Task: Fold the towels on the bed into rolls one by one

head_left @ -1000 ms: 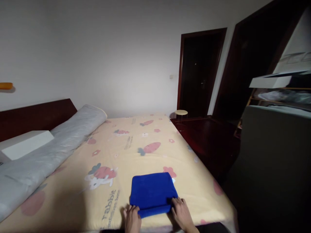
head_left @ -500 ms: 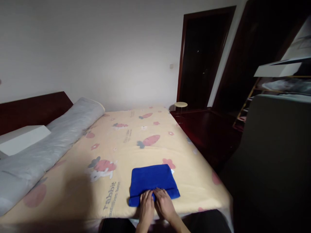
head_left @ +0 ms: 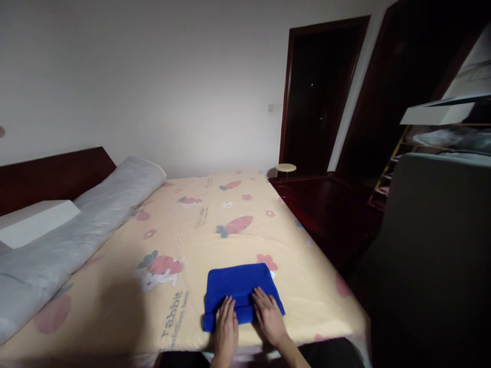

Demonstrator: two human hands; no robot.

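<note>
A folded blue towel point(head_left: 240, 283) lies near the front edge of a bed with a yellow sheet point(head_left: 199, 240) printed with carrots and rabbits. My left hand point(head_left: 225, 329) rests flat on the towel's near left part, fingers stretched out. My right hand point(head_left: 269, 317) lies flat on its near right part, fingers spread. Both hands press on the cloth side by side and hold nothing.
A long grey bolster point(head_left: 76, 230) and a white box point(head_left: 34, 221) lie along the dark headboard at left. A small round stool point(head_left: 286, 167) stands by the dark doorway point(head_left: 318, 97). A grey upholstered piece point(head_left: 433, 245) and a shelf stand at right, past the dark wood floor.
My hands went from the towel's near corners to its middle, then spread slightly apart and lie flat on top. The view shifted a little.
</note>
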